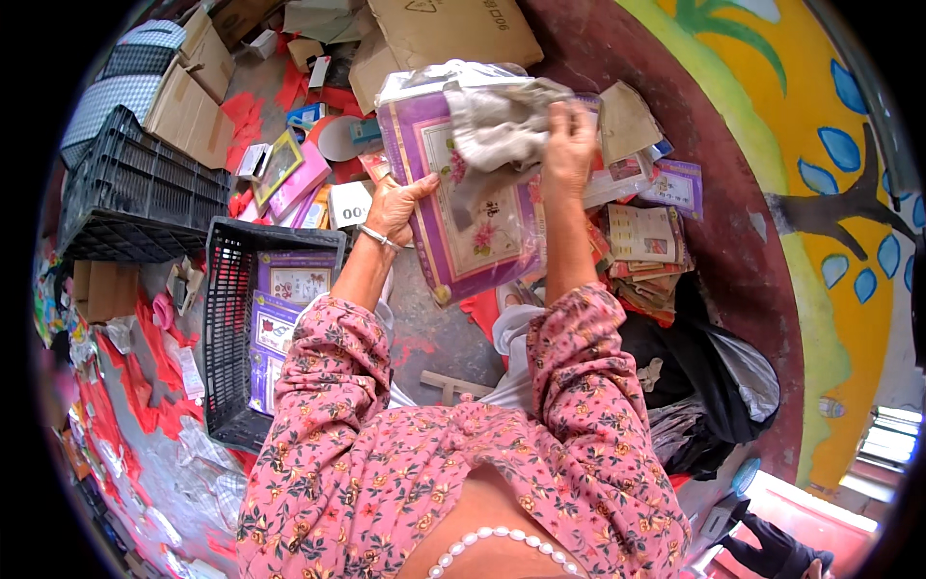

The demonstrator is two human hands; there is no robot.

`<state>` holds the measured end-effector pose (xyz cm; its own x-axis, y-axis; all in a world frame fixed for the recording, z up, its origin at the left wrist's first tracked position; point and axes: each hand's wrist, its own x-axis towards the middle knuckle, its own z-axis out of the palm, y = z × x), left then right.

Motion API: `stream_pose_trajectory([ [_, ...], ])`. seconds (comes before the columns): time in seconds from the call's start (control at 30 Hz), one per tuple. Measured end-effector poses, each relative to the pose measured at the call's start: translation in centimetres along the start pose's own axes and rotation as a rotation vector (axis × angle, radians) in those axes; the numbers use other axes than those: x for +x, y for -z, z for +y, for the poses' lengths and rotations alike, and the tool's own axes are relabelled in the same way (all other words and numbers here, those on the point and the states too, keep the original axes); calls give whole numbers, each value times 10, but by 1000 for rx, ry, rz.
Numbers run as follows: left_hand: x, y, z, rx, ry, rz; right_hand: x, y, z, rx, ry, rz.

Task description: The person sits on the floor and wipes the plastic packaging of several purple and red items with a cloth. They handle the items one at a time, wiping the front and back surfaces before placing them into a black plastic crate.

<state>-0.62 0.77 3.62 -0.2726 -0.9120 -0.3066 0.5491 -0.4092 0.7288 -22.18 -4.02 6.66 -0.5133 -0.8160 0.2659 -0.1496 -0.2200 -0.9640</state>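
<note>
A flat purple-bordered package (pixel 482 241) in clear plastic, with pink flowers on a pale centre panel, is held up tilted in front of me. My left hand (pixel 394 207) grips its left edge, thumb on the front and fingers out of sight behind. A crumpled grey-white cloth (pixel 502 125) lies against the upper part of the package. My right hand (pixel 569 145) is closed on the cloth's right end, at the package's upper right.
To my left, a black plastic crate (pixel 220 318) holds similar purple packages (pixel 278 323). Beyond it are another black crate (pixel 135 179) and cardboard boxes (pixel 193 116). Stacked packets (pixel 641 236) and a black bag (pixel 728 372) lie right, near the painted wall (pixel 820 318).
</note>
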Motion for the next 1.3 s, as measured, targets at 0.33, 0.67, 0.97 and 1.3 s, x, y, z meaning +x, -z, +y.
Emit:
stream_pose_trajectory([
  [0.33, -5, -6, -1, 162, -95, -10, -51, -83, -47, -506, 481, -355],
  [0.67, 10, 10, -22, 71, -70, -66, -42, -75, -59, -265, 476, -444],
  [0.97, -1, -5, -3, -44, -76, -9, 14, 45, -2, -613, 212, 50],
  [1.3, 16, 3, -4, -233, -63, 101, -59, -74, -42, -661, 626, -754],
])
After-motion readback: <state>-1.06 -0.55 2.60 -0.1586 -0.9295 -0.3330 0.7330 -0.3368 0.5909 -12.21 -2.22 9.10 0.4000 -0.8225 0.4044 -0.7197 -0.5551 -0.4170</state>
